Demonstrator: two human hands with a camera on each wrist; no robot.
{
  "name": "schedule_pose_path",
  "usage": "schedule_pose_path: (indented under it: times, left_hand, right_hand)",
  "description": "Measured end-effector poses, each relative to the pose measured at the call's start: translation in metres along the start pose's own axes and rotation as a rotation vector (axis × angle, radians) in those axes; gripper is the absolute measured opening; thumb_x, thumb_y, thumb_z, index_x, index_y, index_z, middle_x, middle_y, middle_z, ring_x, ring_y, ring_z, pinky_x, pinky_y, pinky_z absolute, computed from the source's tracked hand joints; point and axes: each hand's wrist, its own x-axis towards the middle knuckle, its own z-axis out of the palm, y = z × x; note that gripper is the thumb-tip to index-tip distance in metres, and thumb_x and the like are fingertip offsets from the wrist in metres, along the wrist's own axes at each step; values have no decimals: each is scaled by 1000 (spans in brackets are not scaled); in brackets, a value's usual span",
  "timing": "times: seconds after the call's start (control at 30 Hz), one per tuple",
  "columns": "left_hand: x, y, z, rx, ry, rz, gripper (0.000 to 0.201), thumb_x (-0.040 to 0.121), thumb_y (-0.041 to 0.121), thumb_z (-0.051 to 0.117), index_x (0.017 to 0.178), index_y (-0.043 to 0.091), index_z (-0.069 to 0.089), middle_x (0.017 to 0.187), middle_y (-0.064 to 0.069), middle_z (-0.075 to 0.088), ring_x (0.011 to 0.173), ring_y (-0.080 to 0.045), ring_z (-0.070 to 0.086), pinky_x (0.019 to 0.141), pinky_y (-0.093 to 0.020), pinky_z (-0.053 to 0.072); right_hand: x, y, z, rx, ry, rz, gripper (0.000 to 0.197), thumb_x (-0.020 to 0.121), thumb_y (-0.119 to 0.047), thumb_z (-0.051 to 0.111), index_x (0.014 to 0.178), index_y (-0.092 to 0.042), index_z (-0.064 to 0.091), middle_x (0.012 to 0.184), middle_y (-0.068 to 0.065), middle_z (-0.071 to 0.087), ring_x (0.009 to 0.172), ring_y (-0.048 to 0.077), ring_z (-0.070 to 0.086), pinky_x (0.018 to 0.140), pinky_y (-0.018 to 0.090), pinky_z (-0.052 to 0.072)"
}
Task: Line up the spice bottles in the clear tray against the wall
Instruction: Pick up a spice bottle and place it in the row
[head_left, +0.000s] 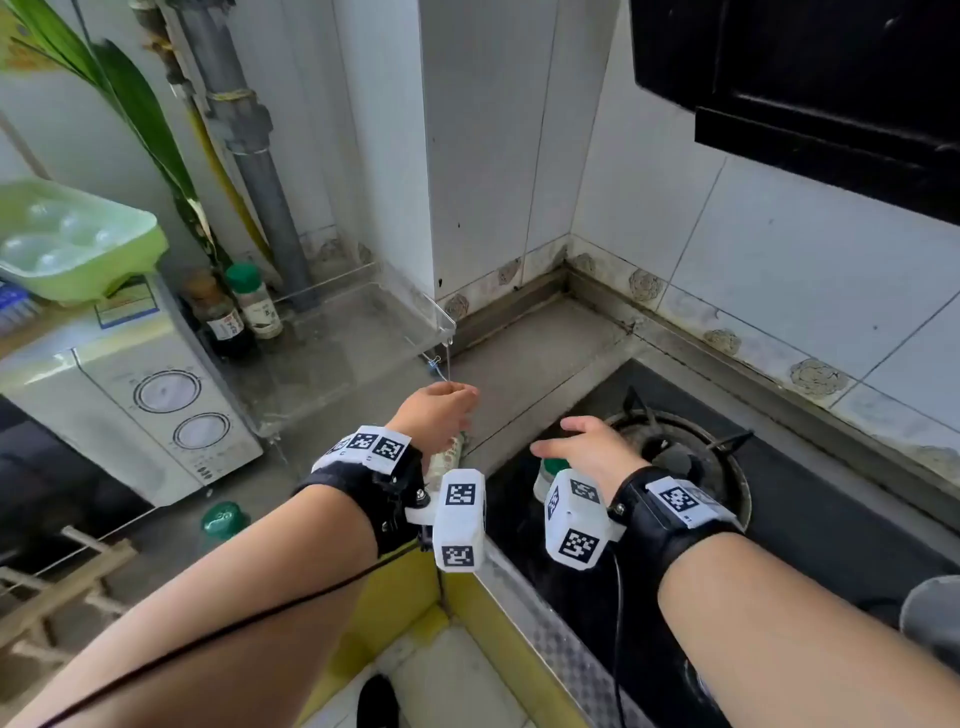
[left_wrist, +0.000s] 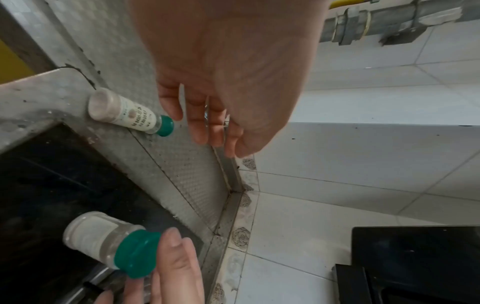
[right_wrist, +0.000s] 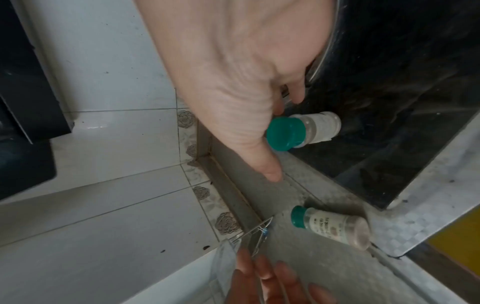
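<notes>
Nearby, microwave (head_left: 130, 410) beside clear tray (head_left: 343, 338).

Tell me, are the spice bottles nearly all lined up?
Not yet. Two bottles already stand in the clear tray by the wall. The right hand is reaching over a green-capped bottle on the stove without gripping it; the left hand hangs open above another bottle on the counter. A third green-capped bottle waits near the microwave.

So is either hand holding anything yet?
Nothing clearly held: right hand touches the green cap of the stove bottle, uncurled; left hand at clear tray corner, grip unclear.
</notes>
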Motion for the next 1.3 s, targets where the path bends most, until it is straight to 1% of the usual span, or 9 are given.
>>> schedule_pose_path:
  times: [0.07, 0.27, 0.47, 0.63, 0.73, 0.83, 1.0, 1.2, 1.3]
  left_hand:
    - [3, -5, 2, 34, 7, -19, 7, 87, 25, 57, 88, 23, 64, 78, 4, 57, 63, -8, 54, 53, -22, 34]
    - [2, -24, 4, 76, -72, -72, 22, 85, 18, 56, 103, 20, 68, 91, 0, 61, 79, -14, 54, 58, -23, 36]
    - [6, -21, -1, 184, -123, -70, 30, 80, 21, 63, 109, 28, 67, 101, 1, 66, 88, -12, 59, 69, -24, 44]
    - [9, -10, -7, 285, -212, -19, 57, 77, 17, 72, 130, 25, 56, 123, 4, 63, 103, -13, 62, 87, -20, 42]
    - [10, -8, -15, 375, -263, -18, 57, 77, 20, 72, 129, 29, 51, 102, 7, 68, 81, -9, 66, 70, -15, 51]
    - [14, -10, -31, 533, -266, 9, 54, 75, 30, 70, 126, 28, 53, 100, 1, 71, 83, -18, 69, 89, -34, 56]
    - [22, 0, -60, 235, -200, -33, 40, 83, 11, 63, 121, 21, 54, 95, -10, 66, 83, -21, 59, 87, -37, 52]
    - [28, 22, -92, -43, -113, 4, 21, 84, 8, 59, 101, 21, 58, 86, -6, 64, 78, -19, 59, 73, -31, 46]
    - [32, 22, -103, -55, -94, 25, 16, 87, 14, 58, 101, 22, 57, 81, -2, 66, 71, -15, 60, 67, -27, 45]
  right_hand:
    - [4, 5, 4, -33, 9, 14, 68, 74, -4, 78, 135, -11, 48, 110, 8, 55, 81, 16, 58, 47, 19, 45]
    - [22, 27, 11, -70, 87, -3, 48, 75, 1, 72, 122, -8, 61, 118, 13, 65, 106, 28, 61, 90, 38, 51]
    - [22, 9, 13, 66, 73, -52, 38, 79, -19, 74, 115, -12, 66, 114, 10, 67, 108, 27, 63, 63, 28, 47]
    - [15, -22, 27, 144, -71, -82, 38, 84, -28, 70, 120, -17, 62, 105, 0, 66, 99, 17, 64, 72, 29, 51]
    - [18, -33, 44, 177, -140, -87, 41, 86, -31, 67, 122, -14, 61, 88, -6, 65, 74, 10, 60, 62, 24, 47]
    - [23, -40, 61, 230, -199, -74, 39, 87, -31, 66, 119, -9, 60, 86, -1, 65, 68, 11, 60, 42, 15, 46]
    - [41, -45, 88, 296, -163, 20, 45, 88, -59, 50, 99, -17, 62, 88, 3, 69, 75, 18, 65, 53, 25, 48]
    - [60, -26, 119, 144, -83, 136, 19, 89, -22, 60, 75, -9, 57, 63, 6, 56, 50, 18, 51, 51, 25, 41]
    - [76, -9, 135, 91, -14, 150, 13, 83, -15, 65, 71, -9, 61, 72, 14, 62, 63, 26, 59, 61, 35, 50]
